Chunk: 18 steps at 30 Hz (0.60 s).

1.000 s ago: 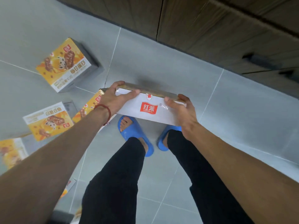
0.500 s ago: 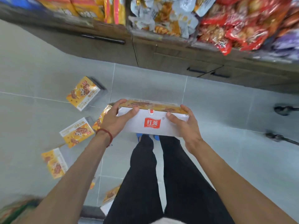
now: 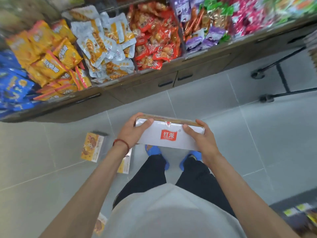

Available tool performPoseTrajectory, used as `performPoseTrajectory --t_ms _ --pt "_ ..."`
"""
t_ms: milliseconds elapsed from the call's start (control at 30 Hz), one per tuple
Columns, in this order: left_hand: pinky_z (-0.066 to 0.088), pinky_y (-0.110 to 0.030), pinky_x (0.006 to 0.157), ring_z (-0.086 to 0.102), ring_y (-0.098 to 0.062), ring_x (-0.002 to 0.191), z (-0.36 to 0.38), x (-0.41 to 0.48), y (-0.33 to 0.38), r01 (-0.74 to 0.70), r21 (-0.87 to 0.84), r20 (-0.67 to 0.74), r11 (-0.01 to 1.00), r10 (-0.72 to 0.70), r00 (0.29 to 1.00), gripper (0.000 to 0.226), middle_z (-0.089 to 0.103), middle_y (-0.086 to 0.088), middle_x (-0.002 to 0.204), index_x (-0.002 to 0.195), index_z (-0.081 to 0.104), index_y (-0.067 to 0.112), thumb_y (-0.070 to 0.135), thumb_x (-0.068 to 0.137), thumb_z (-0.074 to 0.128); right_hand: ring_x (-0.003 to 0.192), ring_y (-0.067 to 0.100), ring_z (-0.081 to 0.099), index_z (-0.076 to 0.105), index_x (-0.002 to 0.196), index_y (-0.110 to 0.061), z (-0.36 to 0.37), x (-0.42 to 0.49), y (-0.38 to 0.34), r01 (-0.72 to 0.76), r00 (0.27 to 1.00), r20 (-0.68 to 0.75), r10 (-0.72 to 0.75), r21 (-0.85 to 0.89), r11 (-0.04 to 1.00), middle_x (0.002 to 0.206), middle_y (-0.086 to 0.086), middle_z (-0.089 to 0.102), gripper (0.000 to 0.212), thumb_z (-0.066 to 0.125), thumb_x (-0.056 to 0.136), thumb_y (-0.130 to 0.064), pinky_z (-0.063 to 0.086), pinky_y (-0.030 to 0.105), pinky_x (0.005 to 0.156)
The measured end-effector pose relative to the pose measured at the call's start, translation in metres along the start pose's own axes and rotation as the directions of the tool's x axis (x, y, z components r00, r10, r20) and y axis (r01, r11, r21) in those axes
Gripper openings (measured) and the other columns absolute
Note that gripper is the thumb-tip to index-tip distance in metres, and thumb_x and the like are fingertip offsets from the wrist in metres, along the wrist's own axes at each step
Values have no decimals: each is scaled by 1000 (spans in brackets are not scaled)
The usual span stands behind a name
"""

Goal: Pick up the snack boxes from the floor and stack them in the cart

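Note:
A snack box (image 3: 169, 135), white side with a red logo facing me, is held level in front of my waist. My left hand (image 3: 133, 133) grips its left end and my right hand (image 3: 203, 141) grips its right end, fingers curled over the edges. On the grey tiled floor lies a yellow snack box (image 3: 91, 147) to the left. Another yellow box (image 3: 125, 163) shows partly under my left forearm. A third box (image 3: 100, 225) peeks out at the bottom by my shirt. Black wheeled legs of the cart (image 3: 267, 97) show at the right.
A wooden store shelf (image 3: 120, 90) with drawers runs across ahead, its bins full of snack bags (image 3: 106, 45). My feet in blue slippers (image 3: 153, 152) stand below the held box. A dark shelf corner (image 3: 300, 213) with goods sits at the lower right.
I have straightened up with the box still in both hands. The view has lifted and turned right, so the shelf bins and the cart legs show more and fewer floor boxes remain visible.

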<state>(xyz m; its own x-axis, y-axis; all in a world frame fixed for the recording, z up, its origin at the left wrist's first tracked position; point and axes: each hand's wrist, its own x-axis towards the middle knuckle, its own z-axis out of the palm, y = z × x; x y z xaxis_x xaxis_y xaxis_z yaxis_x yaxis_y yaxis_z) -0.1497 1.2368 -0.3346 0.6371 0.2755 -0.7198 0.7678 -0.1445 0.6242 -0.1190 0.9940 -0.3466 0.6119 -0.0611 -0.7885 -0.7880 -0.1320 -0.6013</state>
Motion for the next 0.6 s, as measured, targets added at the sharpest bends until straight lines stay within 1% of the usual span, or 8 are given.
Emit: performPoseTrajectory --t_ms 100,167,200,267,333,400,467,600 --pt "52 -17 70 64 -5 90 39 -5 32 -67 83 25 994 66 998 36 68 10 105 118 62 37 54 86 72 111 18 69 53 140 -34 -46 -7 1 8 998 -59 -2 102 995 124 -6 68 71 88 78 -41 55 45 102" --pt "56 -28 80 66 -11 96 71 -6 51 -95 146 49 985 88 995 43 69 8 110 120 62 40 61 83 71 109 17 69 53 141 -33 -80 -8 3 15 995 -102 2 169 986 125 -4 67 71 87 79 -40 57 41 99" --pt "56 -30 80 65 -11 97 88 -8 62 -107 176 62 979 97 993 47 68 6 113 124 60 40 62 84 70 107 17 69 52 142 -32 -97 -8 3 21 993 -122 4 202 979 125 -3 67 71 86 80 -39 58 38 96" --pt "55 -30 80 65 -12 99 127 -11 81 -134 212 84 968 118 989 53 66 3 119 132 57 36 60 86 68 105 15 68 50 144 -31 -134 -5 5 35 987 -158 3 238 971 126 -2 66 72 85 82 -40 57 32 87" --pt "57 -31 78 65 -14 98 167 -17 102 -162 245 115 956 137 984 55 65 0 122 136 55 32 56 89 67 105 14 66 48 145 -31 -172 -1 8 37 982 -188 13 262 964 126 -3 64 73 84 83 -43 55 30 85" --pt "58 -32 77 66 -17 97 208 -23 122 -169 269 137 948 136 981 53 65 -3 122 136 55 30 54 90 67 108 16 66 47 145 -33 -209 4 11 36 977 -212 30 297 954 127 -3 63 74 84 82 -46 56 35 90" --pt "58 -30 73 66 -18 97 248 -26 141 -178 296 159 938 136 978 51 65 -4 122 135 55 30 53 91 67 111 19 65 48 142 -35 -248 11 12 43 970 -239 37 322 946 128 -3 62 73 85 81 -48 56 42 99" --pt "52 -18 58 63 -8 86 329 -33 177 -235 351 205 906 171 964 46 63 -2 116 135 51 33 51 94 62 112 19 63 47 140 -35 -325 22 5 60 957 -289 41 331 942 126 -3 61 69 83 83 -49 54 38 98"
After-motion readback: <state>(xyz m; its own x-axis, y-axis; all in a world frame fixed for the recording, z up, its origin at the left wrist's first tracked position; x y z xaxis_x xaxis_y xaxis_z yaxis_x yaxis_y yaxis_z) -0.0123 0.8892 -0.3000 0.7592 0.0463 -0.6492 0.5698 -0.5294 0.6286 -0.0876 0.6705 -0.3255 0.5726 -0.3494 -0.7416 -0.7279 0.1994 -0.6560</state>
